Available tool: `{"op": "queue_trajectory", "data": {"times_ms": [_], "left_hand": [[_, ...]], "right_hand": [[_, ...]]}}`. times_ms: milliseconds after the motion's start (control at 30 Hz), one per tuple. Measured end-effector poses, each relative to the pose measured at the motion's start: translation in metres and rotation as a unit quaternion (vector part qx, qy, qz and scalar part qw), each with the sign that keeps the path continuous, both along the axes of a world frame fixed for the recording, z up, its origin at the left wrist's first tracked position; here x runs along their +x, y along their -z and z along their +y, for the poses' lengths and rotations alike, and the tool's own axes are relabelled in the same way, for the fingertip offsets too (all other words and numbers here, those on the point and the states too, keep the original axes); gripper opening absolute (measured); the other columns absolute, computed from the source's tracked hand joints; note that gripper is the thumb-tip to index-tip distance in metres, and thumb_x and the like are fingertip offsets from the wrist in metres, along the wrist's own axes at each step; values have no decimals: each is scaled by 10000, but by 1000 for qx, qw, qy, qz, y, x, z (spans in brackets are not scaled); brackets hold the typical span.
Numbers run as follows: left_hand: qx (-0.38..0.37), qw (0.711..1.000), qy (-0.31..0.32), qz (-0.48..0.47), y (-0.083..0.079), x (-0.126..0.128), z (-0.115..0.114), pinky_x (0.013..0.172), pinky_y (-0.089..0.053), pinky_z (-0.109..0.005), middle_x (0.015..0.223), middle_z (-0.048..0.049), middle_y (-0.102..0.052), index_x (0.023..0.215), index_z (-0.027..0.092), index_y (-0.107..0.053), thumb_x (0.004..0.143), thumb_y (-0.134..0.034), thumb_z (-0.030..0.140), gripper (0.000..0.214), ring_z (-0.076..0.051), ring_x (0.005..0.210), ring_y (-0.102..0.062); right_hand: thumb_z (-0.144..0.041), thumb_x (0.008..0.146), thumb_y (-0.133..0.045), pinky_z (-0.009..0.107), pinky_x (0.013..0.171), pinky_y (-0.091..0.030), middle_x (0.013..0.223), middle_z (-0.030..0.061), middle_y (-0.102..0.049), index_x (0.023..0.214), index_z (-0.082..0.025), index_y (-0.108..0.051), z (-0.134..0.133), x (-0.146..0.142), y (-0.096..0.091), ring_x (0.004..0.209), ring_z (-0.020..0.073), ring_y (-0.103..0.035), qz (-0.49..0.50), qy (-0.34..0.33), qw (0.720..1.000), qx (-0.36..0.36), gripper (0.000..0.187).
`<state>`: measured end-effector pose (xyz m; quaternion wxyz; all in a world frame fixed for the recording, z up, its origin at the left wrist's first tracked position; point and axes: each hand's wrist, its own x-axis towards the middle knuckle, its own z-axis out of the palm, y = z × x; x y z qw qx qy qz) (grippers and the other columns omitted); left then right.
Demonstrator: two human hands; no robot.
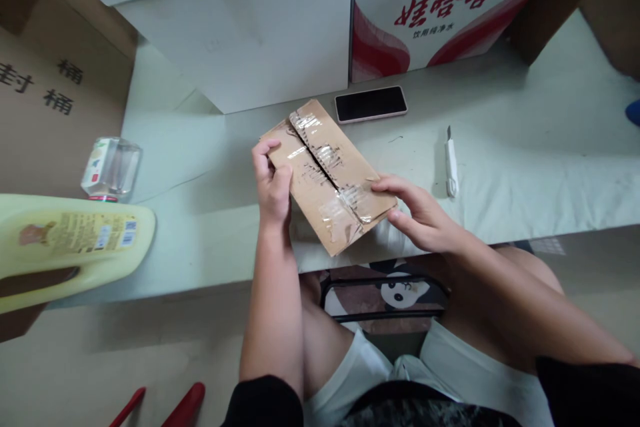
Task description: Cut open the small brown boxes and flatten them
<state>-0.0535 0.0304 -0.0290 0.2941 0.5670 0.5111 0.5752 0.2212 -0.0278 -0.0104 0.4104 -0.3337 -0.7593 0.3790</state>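
A flattened cardboard box (307, 177) with torn strips of clear tape along its seam is held up over the front of the table, tilted slantwise. My left hand (274, 180) grips its left edge, thumb on top. At the lower right corner my right hand (415, 210) pinches the cardboard between thumb and fingers. Behind the box lies a phone (371, 104) with a dark screen. To the right, a white utility knife (451, 163) rests with its blade out, apart from both hands.
White boxes (280, 33) and a red-and-white water carton (435, 13) line the back. On the left are a large brown carton (60, 87), a clear bottle (113, 167) lying down and a yellow jug (100, 240). The table's front edge runs just above my lap.
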Motion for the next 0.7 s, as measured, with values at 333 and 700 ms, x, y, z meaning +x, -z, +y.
{"op": "queue_trajectory", "data": {"times_ms": [333, 700], "left_hand": [[-2, 1000, -12, -25, 1, 6, 2, 866, -531, -359, 1176, -62, -572, 1143, 289, -495, 863, -572, 583, 413, -221, 1047, -614], [2, 997, -17, -76, 1, 13, 4, 804, -517, -327, 1135, -60, -587, 1134, 285, -473, 835, -603, 528, 407, -206, 986, -612]], "right_hand": [[-476, 831, -639, 454, 670, -523, 975, 135, -637, 1303, -231, -634, 14, 70, 14, 690, 234, -571, -382, 368, 845, -60, 532], [-261, 829, -512, 317, 536, -409, 557, -13, -530, 1156, -234, -692, 12, 66, -2, 506, 170, -490, -201, 270, 912, -232, 375]]}}
